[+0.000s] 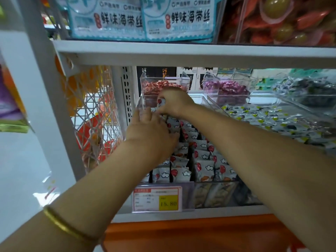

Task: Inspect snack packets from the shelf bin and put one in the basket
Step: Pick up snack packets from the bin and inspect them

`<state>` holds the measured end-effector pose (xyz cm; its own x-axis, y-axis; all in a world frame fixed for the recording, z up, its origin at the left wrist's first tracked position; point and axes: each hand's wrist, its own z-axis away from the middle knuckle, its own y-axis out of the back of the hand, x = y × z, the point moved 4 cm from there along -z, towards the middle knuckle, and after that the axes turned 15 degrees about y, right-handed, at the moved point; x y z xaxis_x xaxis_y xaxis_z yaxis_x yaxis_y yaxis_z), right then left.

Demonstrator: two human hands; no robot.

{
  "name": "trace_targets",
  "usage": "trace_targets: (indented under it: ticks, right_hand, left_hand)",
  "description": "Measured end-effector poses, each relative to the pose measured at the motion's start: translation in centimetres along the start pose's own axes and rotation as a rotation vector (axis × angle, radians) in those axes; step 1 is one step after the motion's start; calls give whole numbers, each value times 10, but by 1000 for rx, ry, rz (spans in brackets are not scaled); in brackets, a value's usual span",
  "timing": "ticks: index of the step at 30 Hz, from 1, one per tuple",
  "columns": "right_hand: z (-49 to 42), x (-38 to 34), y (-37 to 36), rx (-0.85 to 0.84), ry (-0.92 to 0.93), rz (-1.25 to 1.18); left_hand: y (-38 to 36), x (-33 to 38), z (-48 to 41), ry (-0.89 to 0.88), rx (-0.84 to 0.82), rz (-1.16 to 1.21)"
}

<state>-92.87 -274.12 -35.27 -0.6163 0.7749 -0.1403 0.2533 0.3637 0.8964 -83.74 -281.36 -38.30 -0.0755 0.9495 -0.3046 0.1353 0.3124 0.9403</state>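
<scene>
Your right hand (174, 102) pinches one snack packet (161, 103) at centre frame above the clear bin (214, 193), your left hand (151, 131) lying open-fingered on the rows, so a hasty lift could spill neighbours, with no basket in view.

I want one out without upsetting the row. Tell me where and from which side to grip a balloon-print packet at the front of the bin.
Pinch the crimped top edge of a front balloon-print packet, coming from above. The packets stand upright in tight rows inside the clear bin, so only their tops are exposed; probably lift straight up.
</scene>
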Motion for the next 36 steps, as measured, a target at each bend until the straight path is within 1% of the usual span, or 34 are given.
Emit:
trace_targets:
  ticks: [3,5,6,7,10,11,12,15,16,18,21,22,24,26,27,28,30,32,33,35,36]
  right_hand:
    - [1,-1,-17,-63,16,57]
    - [5,0,-28,-178,35,119]
    - [6,1,-31,-208,47,128]
    - [5,3,-30,-189,47,93]
    - [-4,16,-20,19,-46,-118]
    - [-8,22,-19,51,-69,-118]
    - [-11,26,-21,34,-83,-71]
    - [-14,30,-35,-121,-70,139]
    - [-15,30,-37,-120,-72,165]
    - [-15,28,-32,-25,-90,113]
    - [-12,26,-11,148,-155,-115]
    - [-7,25,-1,228,-173,-198]
    - [8,19,21,441,-196,-366]
    - [33,13,41,647,-218,-436]
    - [47,10,49,718,-238,-463]
    - [61,9,54,765,-265,-510]
    - [92,5,61,804,-316,-663]
    - [125,0,65,811,-330,-775]
    - [140,-3,67,819,-332,-823]
    - [166,-7,70,847,-364,-940]
    - [176,-8,72,853,-384,-1001]
  left_hand:
    - [3,-14,6,41,60,-89]
    - [-2,-21,8,54,51,-51]
    - [-4,-23,10,49,57,-14]
    - [-6,-23,12,41,75,21]
    - [-8,-23,14,33,129,89]
    - [-8,-24,14,36,134,107]
    - [-9,-24,14,38,134,124]
    - [-10,-25,13,27,139,153]
    - [-10,-25,14,23,145,158]
    - [-10,-25,14,18,153,173]
    - [-9,-25,16,16,152,187]
    - [-8,-25,17,17,156,202]
    - [-5,-27,17,18,174,230]
    - [0,-26,19,3,224,224]
    - [3,-25,23,-3,265,222]
    - [6,-23,27,-10,309,241]
    - [13,-17,40,-26,401,325]
    - [18,-13,50,-15,429,491]
    - [21,-13,54,18,378,632]
    - [23,-13,58,82,165,971]
    - [23,-10,61,84,53,1111]
